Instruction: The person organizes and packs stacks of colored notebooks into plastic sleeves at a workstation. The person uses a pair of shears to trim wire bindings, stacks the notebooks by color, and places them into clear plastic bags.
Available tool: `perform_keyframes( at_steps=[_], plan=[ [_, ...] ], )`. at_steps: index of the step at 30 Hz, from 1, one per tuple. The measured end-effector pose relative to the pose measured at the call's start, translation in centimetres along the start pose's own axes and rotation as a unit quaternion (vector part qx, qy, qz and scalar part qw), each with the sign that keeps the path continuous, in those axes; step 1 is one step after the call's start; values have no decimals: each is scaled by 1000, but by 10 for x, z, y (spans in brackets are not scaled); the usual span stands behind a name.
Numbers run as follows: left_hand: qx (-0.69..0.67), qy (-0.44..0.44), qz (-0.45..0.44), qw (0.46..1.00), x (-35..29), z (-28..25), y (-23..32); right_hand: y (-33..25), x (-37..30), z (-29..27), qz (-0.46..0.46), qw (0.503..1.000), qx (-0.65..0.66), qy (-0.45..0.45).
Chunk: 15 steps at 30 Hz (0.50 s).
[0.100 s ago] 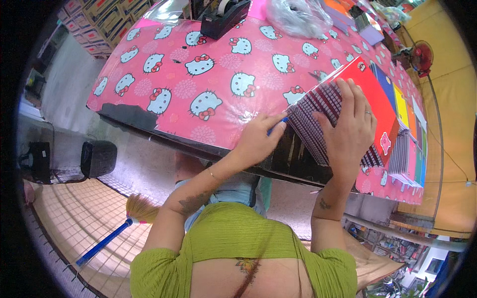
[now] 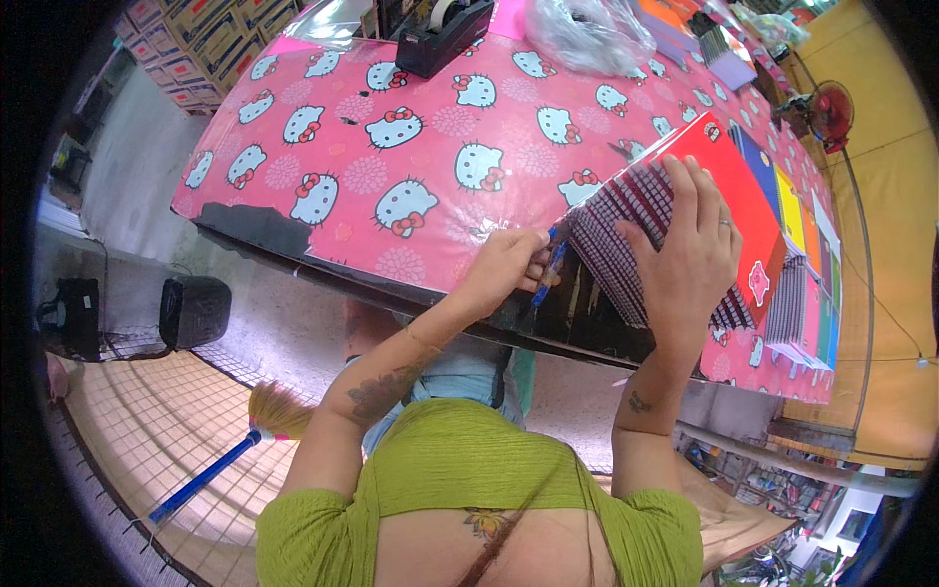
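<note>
A stack of spiral-bound notebooks (image 2: 646, 210) with a red cover on top lies at the near right edge of the table covered in a pink cartoon-cat cloth (image 2: 391, 127). My right hand (image 2: 690, 249) presses flat on the stack, fingers spread over the spiral bindings. My left hand (image 2: 504, 269) grips a blue pen (image 2: 553, 266) and holds its tip against the bindings at the stack's left end.
More notebooks in several colours (image 2: 802, 264) lie fanned out to the right. A black tape dispenser (image 2: 445, 34) and a clear plastic bag (image 2: 587, 29) sit at the table's far side. A blue-handled broom (image 2: 245, 440) lies on the floor mat. A red fan (image 2: 831, 112) stands right.
</note>
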<state>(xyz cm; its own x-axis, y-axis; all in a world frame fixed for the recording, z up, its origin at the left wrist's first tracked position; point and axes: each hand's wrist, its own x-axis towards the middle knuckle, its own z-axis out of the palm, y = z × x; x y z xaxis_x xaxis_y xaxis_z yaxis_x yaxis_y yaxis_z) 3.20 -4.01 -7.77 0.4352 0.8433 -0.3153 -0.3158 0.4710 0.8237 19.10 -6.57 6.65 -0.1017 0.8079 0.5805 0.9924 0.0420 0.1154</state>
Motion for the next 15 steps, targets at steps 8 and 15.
perform_keyframes(
  at_steps=[8, 15],
  plan=[
    [4, -4, -1, 1000, 4, -2, 2, 0, 1, -1, -4, 1000, -4, 2],
    [500, 141, 312, 795, -3, 11, -5, 1, 0, 0, 1, 1000, 0, -2]
  ],
)
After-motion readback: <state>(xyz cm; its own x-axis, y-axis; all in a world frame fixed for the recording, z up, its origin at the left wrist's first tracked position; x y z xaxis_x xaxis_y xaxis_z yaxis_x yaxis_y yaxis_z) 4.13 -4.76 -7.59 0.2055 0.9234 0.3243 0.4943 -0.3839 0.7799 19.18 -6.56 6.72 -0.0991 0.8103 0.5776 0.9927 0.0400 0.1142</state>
